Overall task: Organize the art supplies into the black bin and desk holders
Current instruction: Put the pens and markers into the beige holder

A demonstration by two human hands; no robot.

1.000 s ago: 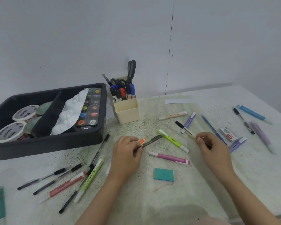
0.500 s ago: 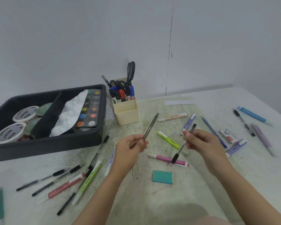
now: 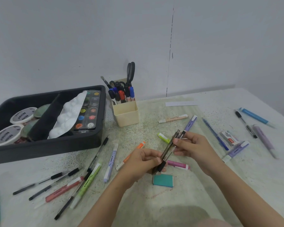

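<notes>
Two dark pens [image 3: 170, 147] lie side by side in the air above the table's middle, tilted up to the right. My left hand [image 3: 143, 163] pinches their lower, capped ends, and my right hand [image 3: 193, 147] pinches them near the upper ends. The black bin [image 3: 59, 145] stands at the left with paint tubs, a white palette and a watercolour set inside. A cream desk holder [image 3: 125, 114] behind the hands carries markers, a brush and scissors.
Loose pens and highlighters lie at the lower left [image 3: 87, 182] and at the right [image 3: 256, 116]. A pink highlighter [image 3: 179, 164], a teal eraser [image 3: 163, 180], an orange highlighter [image 3: 140, 145] and a yellow-green one [image 3: 163, 138] lie around my hands. A small staple box [image 3: 229, 138] sits at the right.
Each hand lifted a pen off the table, and the two pens have come together into one bundle held by both hands. The orange highlighter now lies on the table.
</notes>
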